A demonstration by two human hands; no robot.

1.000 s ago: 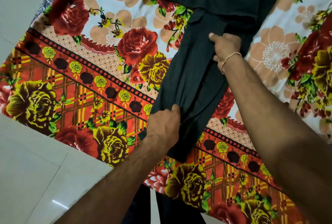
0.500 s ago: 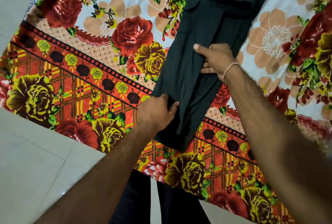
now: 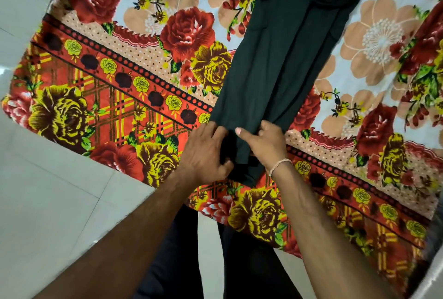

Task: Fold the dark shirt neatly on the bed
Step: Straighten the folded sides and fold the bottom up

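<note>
The dark shirt (image 3: 275, 64) lies on the bed as a long narrow strip, its sides folded inward, running from the top of the view down to the bed's near edge. My left hand (image 3: 203, 155) grips the left side of the shirt's bottom hem, fingers curled into the cloth. Right beside it, my right hand (image 3: 266, 145) pinches the hem's right side, thumb on top. A thin bracelet sits on my right wrist. The shirt's upper part is cut off by the top of the frame.
The bed (image 3: 134, 88) wears a bright floral sheet with red and yellow roses. Its near edge runs diagonally. Pale floor tiles (image 3: 48, 215) lie to the left and below. My dark-trousered legs (image 3: 239, 262) stand against the bed edge.
My right hand slid down the shirt from its middle to the bottom hem, beside my left hand. The left hand stayed at the hem. The view shifted closer.
</note>
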